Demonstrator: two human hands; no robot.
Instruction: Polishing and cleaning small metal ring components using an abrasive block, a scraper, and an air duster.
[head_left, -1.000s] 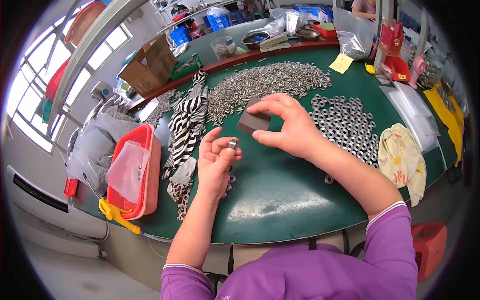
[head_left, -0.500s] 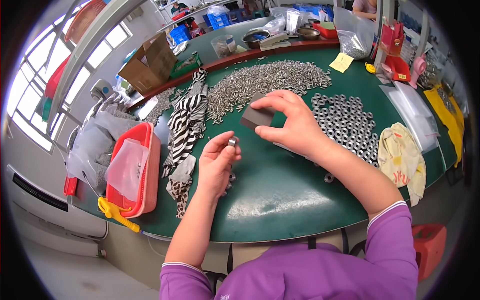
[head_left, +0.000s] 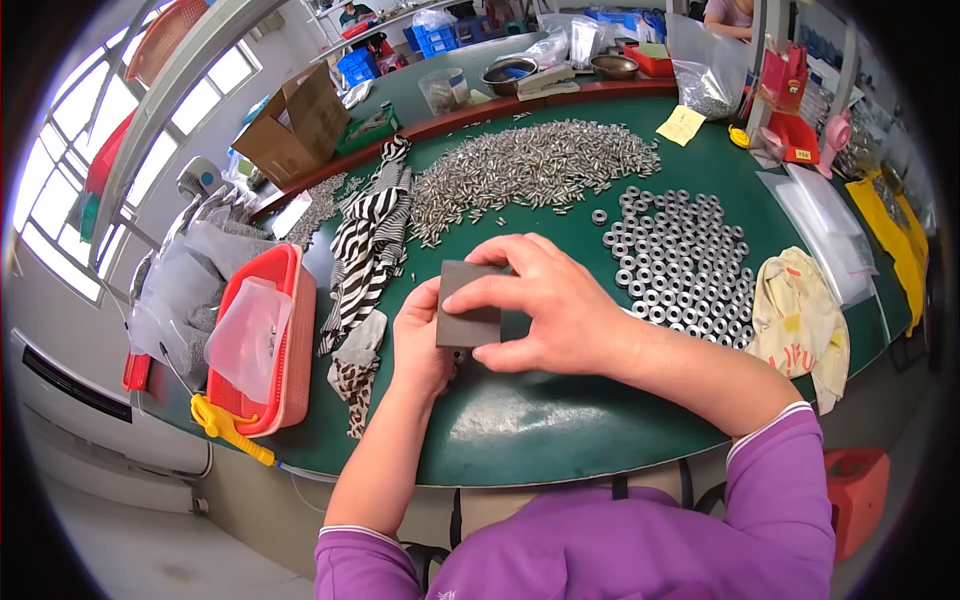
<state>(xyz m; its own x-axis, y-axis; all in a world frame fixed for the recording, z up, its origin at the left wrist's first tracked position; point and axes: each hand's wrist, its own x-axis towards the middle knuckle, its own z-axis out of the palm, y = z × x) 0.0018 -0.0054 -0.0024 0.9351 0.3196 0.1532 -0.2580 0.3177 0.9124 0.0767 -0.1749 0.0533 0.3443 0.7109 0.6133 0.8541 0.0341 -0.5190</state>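
My right hand point(head_left: 555, 310) grips a dark grey-brown rectangular block point(head_left: 468, 331), thumb at its lower edge and fingers across its face. Behind the block is my left hand point(head_left: 421, 350), its fingers curled and mostly covered. The small metal ring that hand pinched a moment ago is hidden now. Both hands meet above the green table point(head_left: 550, 410). Many similar metal rings point(head_left: 685, 262) lie grouped to the right of my right hand. Beyond my hands spreads a large heap of small metal pins point(head_left: 540, 165).
On the left are a striped cloth point(head_left: 366, 240), a red basket point(head_left: 295, 370) and a yellow air gun point(head_left: 225, 425). A cream cloth point(head_left: 800, 320) and clear plastic bags point(head_left: 825, 230) lie at the right. A cardboard box point(head_left: 295, 130) stands at the back left.
My right hand has brought the block left and nearer, over my left hand, covering the metal ring there. More of the ring group shows where my right hand was.
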